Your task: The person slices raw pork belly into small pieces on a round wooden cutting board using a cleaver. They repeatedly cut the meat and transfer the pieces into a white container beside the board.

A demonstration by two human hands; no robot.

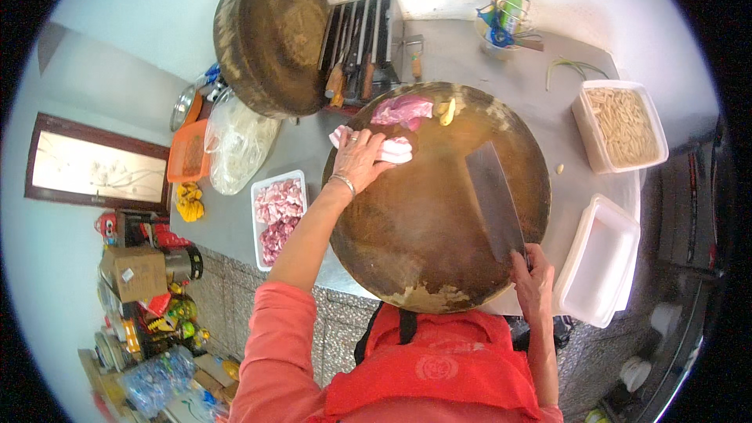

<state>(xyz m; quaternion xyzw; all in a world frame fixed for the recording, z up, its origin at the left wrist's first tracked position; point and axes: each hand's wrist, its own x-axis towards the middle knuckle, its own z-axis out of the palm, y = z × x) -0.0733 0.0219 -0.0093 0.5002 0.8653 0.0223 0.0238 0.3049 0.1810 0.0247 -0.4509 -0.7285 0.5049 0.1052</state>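
My left hand (358, 158) grips a slab of fatty pork (395, 150) at the far left of a round wooden chopping block (423, 217). In my right hand (533, 276) is the handle of a broad cleaver (493, 202), its blade slanting over the right half of the block. Beyond my left hand lies a piece of lean red meat (403, 110), with peeled ginger (448, 113) to its right. Left of the block, a white plastic tray (255, 226) holds cut meat (279, 200) in two heaps, partly hidden by my forearm.
A knife rack (358, 41) and an upright second block (276, 35) stand behind. To the right are a tub of pale strips (623, 126), a white tray (596, 264) and a garlic clove (560, 168). A plastic bag (242, 144) and an orange basket (189, 153) sit left.
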